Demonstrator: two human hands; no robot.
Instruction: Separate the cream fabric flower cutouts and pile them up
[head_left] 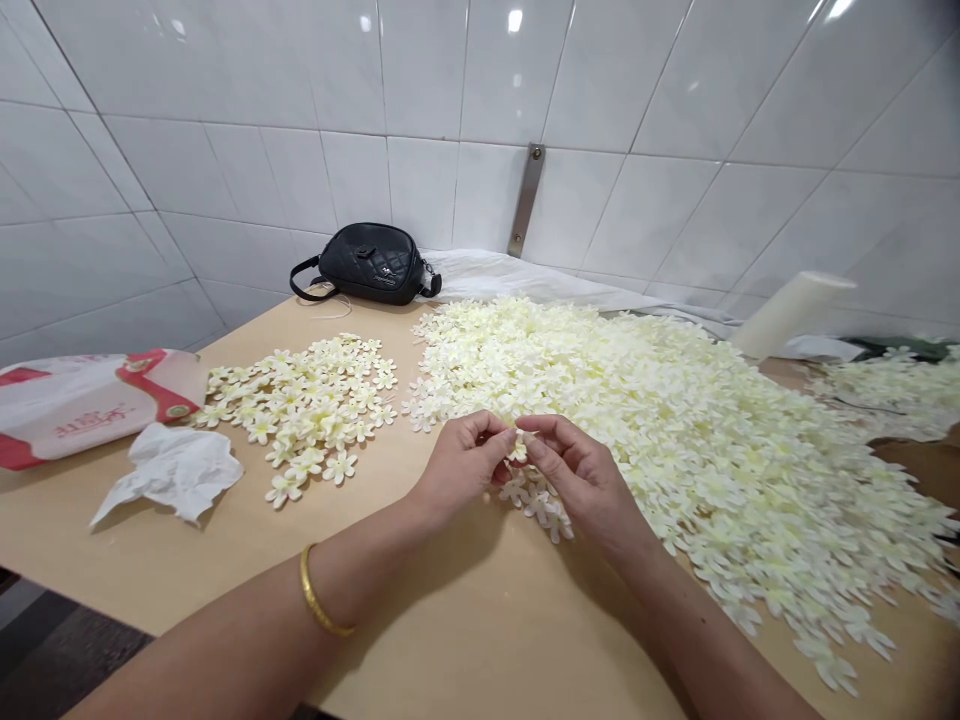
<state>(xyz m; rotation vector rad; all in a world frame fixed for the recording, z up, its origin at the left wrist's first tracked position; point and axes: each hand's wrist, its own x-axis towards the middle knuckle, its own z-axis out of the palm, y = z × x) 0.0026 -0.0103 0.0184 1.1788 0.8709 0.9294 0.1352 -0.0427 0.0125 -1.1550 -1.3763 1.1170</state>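
My left hand and my right hand meet at the near edge of a large heap. Between their fingertips is a small pale-yellow artificial flower, pinched from both sides and partly hidden by the fingers. Just below my right hand, a few loose artificial flowers lie on the table. Behind and to the right spreads the big pile of pale artificial flowers. A smaller pile of yellow-centred flowers lies to the left of my hands. A gold bangle circles my left wrist.
On the wooden table, a red-and-white tissue pack and a crumpled white tissue lie at the left. A black quilted bag stands at the back near the tiled wall. A white roll leans at the back right.
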